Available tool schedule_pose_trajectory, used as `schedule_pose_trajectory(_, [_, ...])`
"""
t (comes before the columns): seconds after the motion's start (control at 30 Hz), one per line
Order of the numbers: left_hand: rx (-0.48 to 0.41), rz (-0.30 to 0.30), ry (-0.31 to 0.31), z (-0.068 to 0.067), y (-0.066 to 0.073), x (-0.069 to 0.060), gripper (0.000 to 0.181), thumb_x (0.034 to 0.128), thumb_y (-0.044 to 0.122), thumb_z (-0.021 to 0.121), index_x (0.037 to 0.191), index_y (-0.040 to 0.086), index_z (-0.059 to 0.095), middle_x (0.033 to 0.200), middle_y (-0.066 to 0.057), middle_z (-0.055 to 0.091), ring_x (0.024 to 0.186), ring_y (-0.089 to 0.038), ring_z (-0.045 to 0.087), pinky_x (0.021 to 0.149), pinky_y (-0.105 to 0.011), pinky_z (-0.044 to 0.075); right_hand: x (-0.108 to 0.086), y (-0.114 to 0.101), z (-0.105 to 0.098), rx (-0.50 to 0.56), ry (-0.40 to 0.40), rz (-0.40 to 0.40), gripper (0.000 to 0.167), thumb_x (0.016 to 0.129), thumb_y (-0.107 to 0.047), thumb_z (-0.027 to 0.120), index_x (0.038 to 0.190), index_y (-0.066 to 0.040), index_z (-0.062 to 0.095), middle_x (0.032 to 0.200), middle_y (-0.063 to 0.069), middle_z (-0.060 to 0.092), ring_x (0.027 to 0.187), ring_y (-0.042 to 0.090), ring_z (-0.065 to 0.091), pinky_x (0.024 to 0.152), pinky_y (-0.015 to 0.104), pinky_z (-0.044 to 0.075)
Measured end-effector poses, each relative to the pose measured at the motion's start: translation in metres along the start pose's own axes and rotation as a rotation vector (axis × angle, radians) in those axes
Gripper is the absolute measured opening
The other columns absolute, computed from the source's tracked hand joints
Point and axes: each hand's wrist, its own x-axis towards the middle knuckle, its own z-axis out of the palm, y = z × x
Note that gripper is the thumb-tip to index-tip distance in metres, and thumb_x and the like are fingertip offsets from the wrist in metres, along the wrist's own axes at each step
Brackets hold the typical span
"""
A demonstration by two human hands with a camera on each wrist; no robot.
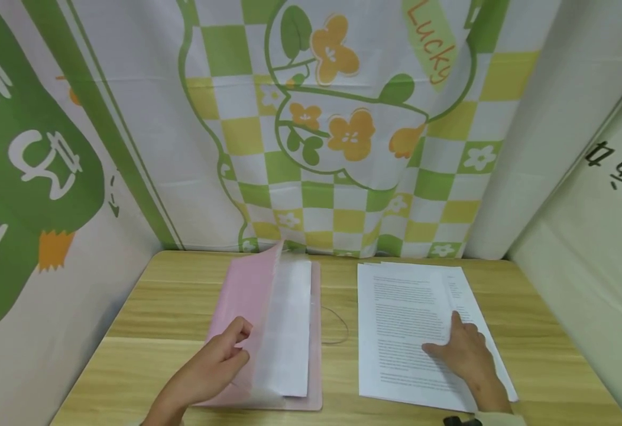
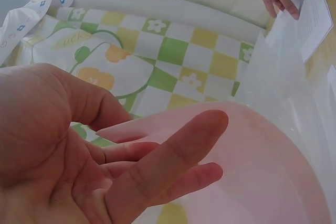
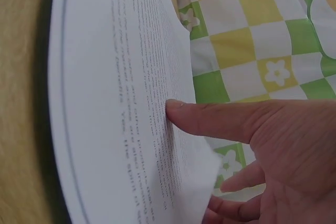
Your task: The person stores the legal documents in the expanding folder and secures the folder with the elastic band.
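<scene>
Right of the pink folder [image 1: 243,290], here's the stack of printed sheets [image 1: 404,325], long axis running away from the person, right hand [image 1: 467,355] nearer: thumb and index spread, touching the top page, no grip visible. Over at the folder's raised cover, the left hand [image 1: 210,364] has fingers loosely bent, nothing visibly gripped.

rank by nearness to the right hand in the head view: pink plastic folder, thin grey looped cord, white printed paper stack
1. White printed paper stack: touching the right hand.
2. Thin grey looped cord: left of the stack.
3. Pink plastic folder: farthest left.
</scene>
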Motion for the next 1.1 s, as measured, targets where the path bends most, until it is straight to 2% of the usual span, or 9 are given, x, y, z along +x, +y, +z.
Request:
schedule_pose_trajectory(0.13, [-0.027,0.005,-0.007,0.000,-0.001,0.000,0.022,0.0984,-0.001,0.046,0.121,0.003,0.044,0.120,-0.024,0.048,0.061,-0.007,0.048,0.049,-0.025,0.037,0.000,0.004,0.001,0.082,0.010,-0.007,0.117,0.079,-0.034,0.088,0.154,0.014,0.013,0.121,0.048,0.035,0.109,0.063,0.045,0.083,0.067,0.045])
schedule_pose_trajectory(0.3, [-0.021,0.023,0.006,-0.001,-0.002,-0.001,0.023,0.0983,-0.002,0.046,0.121,0.003,0.044,0.126,-0.029,0.047,0.067,-0.011,0.054,0.052,-0.027,0.042,0.000,0.008,0.002,0.168,-0.001,-0.036,0.115,0.080,-0.022,0.085,0.158,0.007,0.007,0.124,0.042,0.032,0.098,0.051,0.053,0.079,0.062,0.049])
schedule_pose_trajectory(0.37, [-0.013,0.034,0.012,-0.001,-0.002,-0.002,0.023,0.0978,-0.002,0.046,0.120,0.002,0.044,0.124,-0.029,0.048,0.067,-0.010,0.055,0.052,-0.027,0.042,0.002,0.010,0.002,0.202,-0.018,-0.050,0.110,0.083,-0.018,0.082,0.159,0.007,0.006,0.129,0.045,0.032,0.102,0.055,0.055,0.083,0.064,0.049])
schedule_pose_trajectory(0.4, [-0.012,0.038,0.013,-0.002,-0.002,-0.002,0.023,0.0976,-0.002,0.045,0.120,0.002,0.044,0.123,-0.028,0.048,0.064,-0.009,0.052,0.051,-0.026,0.041,0.003,0.012,0.002,0.222,-0.034,-0.054,0.107,0.085,-0.016,0.080,0.159,0.008,0.006,0.136,0.046,0.032,0.110,0.057,0.053,0.088,0.066,0.047])
schedule_pose_trajectory(0.53, [-0.011,0.060,0.010,-0.003,-0.003,-0.002,0.024,0.0974,-0.003,0.045,0.120,0.002,0.043,0.119,-0.024,0.048,0.058,-0.004,0.043,0.049,-0.024,0.038,0.007,0.018,0.000,0.315,-0.084,-0.025,0.088,0.094,-0.016,0.071,0.157,0.010,0.016,0.139,0.041,0.043,0.112,0.049,0.057,0.088,0.055,0.050])
schedule_pose_trajectory(0.63, [0.002,0.077,0.018,-0.004,-0.005,-0.003,0.025,0.0969,-0.004,0.047,0.120,0.003,0.044,0.117,-0.022,0.049,0.057,-0.003,0.041,0.049,-0.024,0.038,0.009,0.022,0.000,0.437,-0.122,0.020,0.075,0.099,-0.019,0.063,0.156,0.007,0.022,0.134,0.036,0.049,0.099,0.032,0.063,0.075,0.040,0.051])
schedule_pose_trajectory(0.7, [0.012,0.090,0.025,-0.004,-0.006,-0.003,0.025,0.0960,-0.005,0.048,0.120,0.003,0.044,0.115,-0.021,0.050,0.058,-0.003,0.040,0.050,-0.024,0.039,0.008,0.024,0.000,0.542,-0.145,0.042,0.070,0.102,-0.017,0.058,0.157,0.004,0.020,0.137,0.036,0.048,0.096,0.027,0.065,0.073,0.037,0.052])
schedule_pose_trajectory(0.9, [0.008,0.127,0.024,-0.005,-0.008,-0.003,0.026,0.0941,-0.007,0.049,0.118,0.003,0.044,0.109,-0.018,0.050,0.059,-0.003,0.040,0.052,-0.024,0.038,0.003,0.025,0.001,0.827,-0.203,0.076,0.070,0.107,-0.012,0.048,0.163,-0.003,0.007,0.139,0.033,0.049,0.095,0.027,0.070,0.073,0.041,0.059])
schedule_pose_trajectory(1.1, [-0.003,0.125,0.021,-0.006,-0.008,-0.004,0.026,0.0940,-0.007,0.050,0.118,0.003,0.045,0.109,-0.017,0.049,0.062,-0.005,0.045,0.054,-0.025,0.040,-0.003,0.021,-0.001,1.023,-0.209,0.082,0.070,0.109,-0.013,0.046,0.165,-0.014,0.005,0.130,0.018,0.058,0.098,0.028,0.070,0.077,0.046,0.060])
